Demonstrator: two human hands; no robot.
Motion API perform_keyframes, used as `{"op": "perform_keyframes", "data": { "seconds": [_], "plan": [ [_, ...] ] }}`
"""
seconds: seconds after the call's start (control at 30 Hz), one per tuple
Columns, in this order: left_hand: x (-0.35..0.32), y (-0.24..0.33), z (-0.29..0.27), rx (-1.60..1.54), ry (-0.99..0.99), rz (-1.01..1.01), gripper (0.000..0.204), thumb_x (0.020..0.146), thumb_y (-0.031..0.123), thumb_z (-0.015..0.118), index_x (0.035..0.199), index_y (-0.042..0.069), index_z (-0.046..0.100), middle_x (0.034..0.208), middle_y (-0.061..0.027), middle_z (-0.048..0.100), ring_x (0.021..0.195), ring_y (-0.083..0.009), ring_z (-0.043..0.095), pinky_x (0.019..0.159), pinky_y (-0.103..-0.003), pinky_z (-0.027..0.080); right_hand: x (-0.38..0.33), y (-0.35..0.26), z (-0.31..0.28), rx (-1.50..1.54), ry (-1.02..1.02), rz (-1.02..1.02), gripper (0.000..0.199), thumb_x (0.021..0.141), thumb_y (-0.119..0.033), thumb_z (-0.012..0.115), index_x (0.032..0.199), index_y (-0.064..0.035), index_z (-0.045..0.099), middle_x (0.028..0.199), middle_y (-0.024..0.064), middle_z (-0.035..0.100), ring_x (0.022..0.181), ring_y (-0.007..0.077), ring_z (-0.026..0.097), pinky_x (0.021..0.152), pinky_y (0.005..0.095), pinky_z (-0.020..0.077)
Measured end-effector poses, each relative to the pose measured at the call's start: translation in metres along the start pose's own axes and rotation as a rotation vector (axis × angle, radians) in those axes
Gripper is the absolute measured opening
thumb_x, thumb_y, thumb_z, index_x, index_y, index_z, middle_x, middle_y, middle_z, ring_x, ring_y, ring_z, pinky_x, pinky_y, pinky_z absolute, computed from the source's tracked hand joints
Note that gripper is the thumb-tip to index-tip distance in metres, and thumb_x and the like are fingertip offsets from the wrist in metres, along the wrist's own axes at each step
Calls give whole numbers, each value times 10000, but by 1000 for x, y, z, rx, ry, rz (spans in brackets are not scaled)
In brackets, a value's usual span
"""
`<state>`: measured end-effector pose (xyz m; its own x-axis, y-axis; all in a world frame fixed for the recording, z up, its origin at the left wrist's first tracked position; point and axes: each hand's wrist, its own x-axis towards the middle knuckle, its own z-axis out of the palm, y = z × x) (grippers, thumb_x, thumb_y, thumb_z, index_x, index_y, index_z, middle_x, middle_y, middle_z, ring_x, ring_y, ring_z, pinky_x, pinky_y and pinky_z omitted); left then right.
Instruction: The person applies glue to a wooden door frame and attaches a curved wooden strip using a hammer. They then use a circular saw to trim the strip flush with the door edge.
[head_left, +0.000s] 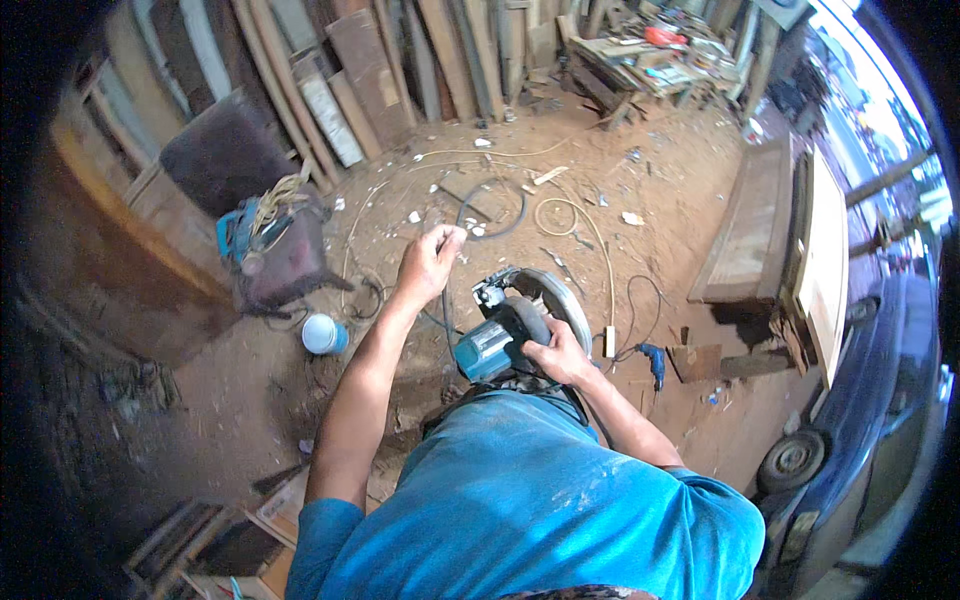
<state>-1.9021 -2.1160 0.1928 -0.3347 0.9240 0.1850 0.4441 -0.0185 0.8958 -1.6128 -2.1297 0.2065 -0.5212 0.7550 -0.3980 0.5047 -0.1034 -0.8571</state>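
Note:
My right hand [560, 352] is wrapped round the rear handle of a circular saw [490, 348] with a teal and silver motor housing and a curved metal guard. The saw is close in front of my body. Ahead and to the left, my left hand [432, 265] is closed, its fingers pinched on a black power cord [447, 315] that hangs down toward the saw. A loop of dark cord [523, 205] lies on the ground just beyond that hand.
A chair [290, 255] at left carries a teal power tool [238, 232] and coiled rope. Near it stands a white bucket [320, 335]. A blue drill [653, 365] and power strip [610, 342] lie at right. Planks [365, 75] lean behind; a car [850, 400] stands far right.

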Motion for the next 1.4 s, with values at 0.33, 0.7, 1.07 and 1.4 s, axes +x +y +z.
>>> {"op": "perform_keyframes", "data": {
  "seconds": [0.33, 0.7, 1.07, 1.4],
  "plan": [
    [50, 62, 9, -466, -408, -601, 444, 1009, 397, 592, 1265, 36, 613, 641, 101, 343, 516, -32, 316, 463, -208, 265, 86, 90, -179, 833, 483, 98, 156, 821, -96, 635, 912, 17, 578, 584, 71, 571, 436, 177, 525, 437, 329, 442],
    [216, 103, -35, -455, 706, -243, 355, 1011, 435, 584, 1089, 89, 577, 665, 70, 389, 493, -40, 318, 393, -212, 219, 142, 202, -416, 1608, 1069, 190, 115, 855, -46, 618, 942, -22, 547, 773, 73, 537, 647, 191, 576, 580, 364, 545],
    [425, 76, 415, 505, -623, -117, 347, 957, 269, 608, 1126, -13, 719, 1081, -166, 737, 1004, -263, 690, 936, -369, 495, 141, 245, -546, 1500, 1413, 235, 96, 867, -55, 649, 880, -15, 563, 686, 59, 531, 531, 171, 542, 512, 338, 529],
    [426, 305, 808, 376, -1611, 886, 509, 877, 523, 619, 797, 26, 694, 765, -248, 677, 760, -434, 672, 711, -514, 518, 223, 250, -694, 1630, 1964, 97, 153, 852, -2, 631, 934, -42, 508, 754, 77, 544, 548, 194, 544, 499, 343, 516]
  ]
}}
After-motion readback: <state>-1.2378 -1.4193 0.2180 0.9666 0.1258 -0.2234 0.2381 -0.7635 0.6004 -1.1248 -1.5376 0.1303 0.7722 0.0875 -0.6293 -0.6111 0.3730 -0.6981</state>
